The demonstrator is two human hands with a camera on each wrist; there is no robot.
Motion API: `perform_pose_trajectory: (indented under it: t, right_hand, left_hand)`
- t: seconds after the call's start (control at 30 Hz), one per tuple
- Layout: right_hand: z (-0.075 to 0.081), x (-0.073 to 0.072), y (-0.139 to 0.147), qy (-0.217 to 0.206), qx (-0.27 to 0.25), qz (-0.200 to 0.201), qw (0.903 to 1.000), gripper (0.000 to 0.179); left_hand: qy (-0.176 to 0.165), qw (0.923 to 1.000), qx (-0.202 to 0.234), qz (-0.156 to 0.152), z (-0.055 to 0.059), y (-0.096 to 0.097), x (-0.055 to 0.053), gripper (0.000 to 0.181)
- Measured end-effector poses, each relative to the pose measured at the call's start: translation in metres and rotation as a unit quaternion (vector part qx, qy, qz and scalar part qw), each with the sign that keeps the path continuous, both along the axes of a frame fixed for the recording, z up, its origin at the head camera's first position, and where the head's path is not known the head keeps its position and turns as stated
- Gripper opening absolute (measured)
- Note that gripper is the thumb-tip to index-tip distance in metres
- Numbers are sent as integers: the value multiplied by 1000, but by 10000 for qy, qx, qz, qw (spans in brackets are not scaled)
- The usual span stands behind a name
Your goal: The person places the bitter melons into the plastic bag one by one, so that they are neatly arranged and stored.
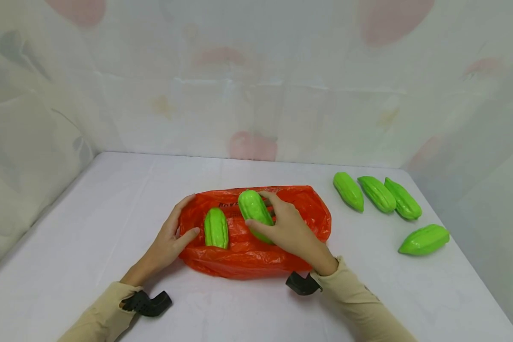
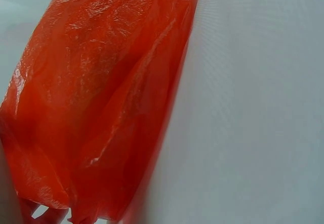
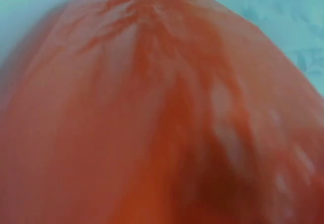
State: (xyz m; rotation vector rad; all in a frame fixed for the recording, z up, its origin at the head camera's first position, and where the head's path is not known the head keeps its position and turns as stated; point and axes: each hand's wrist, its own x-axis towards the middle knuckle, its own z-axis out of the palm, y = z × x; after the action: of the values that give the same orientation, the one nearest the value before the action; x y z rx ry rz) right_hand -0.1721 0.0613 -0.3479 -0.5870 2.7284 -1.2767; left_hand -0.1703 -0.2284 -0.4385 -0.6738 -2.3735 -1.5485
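A red plastic bag [image 1: 243,263] lies in the middle of the table with its wide mouth spread open upward. My left hand [image 1: 171,237] grips the bag's left edge, thumb on the rim and fingers along the outer side. Inside, towards the left, a glossy green bitter melon [image 1: 216,229] with lengthwise ridges lies on the plastic. Over the bag's opening, my right hand [image 1: 288,228] holds a second bitter melon [image 1: 252,209] between thumb and fingers. Red plastic [image 2: 101,102] fills much of the left wrist view; the right wrist view shows blurred red plastic [image 3: 152,107] and hides that hand's fingers.
Right of the bag, three bitter melons lie side by side: one at the left [image 1: 348,191], one in the middle [image 1: 377,194] and one at the right [image 1: 403,198]. Nearer the right edge lies another bitter melon [image 1: 425,240]. A patterned white sheet [image 1: 299,123] hangs behind the table.
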Motion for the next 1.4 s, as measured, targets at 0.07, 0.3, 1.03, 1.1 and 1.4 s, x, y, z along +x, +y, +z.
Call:
perform_pose_trajectory:
  t: [0.07, 0.3, 1.03, 1.1, 1.4]
  right_hand:
    - [-2, 0, -3, -37, 101, -36, 9999, 67]
    - [-4, 1, -11, -167, 238, -80, 9995, 70]
    - [-14, -4, -26, -634, 467, 163, 9968, 73]
    - [-15, -4, -26, -677, 440, 190, 9966, 72]
    - [-20, -7, -27, -753, 538, 151, 9956, 80]
  left_hand:
    - [4, 10000, -8, 7, 0, 0, 0, 74]
    - [-38, 10000, -31, 34, 0, 0, 0, 74]
    - [-110, 9999, 41, -36, 4, -1, -1, 75]
    - [-91, 10000, 32, -20, 4, -1, -1, 75]
    - [-136, 9999, -20, 0, 5, -1, -2, 75]
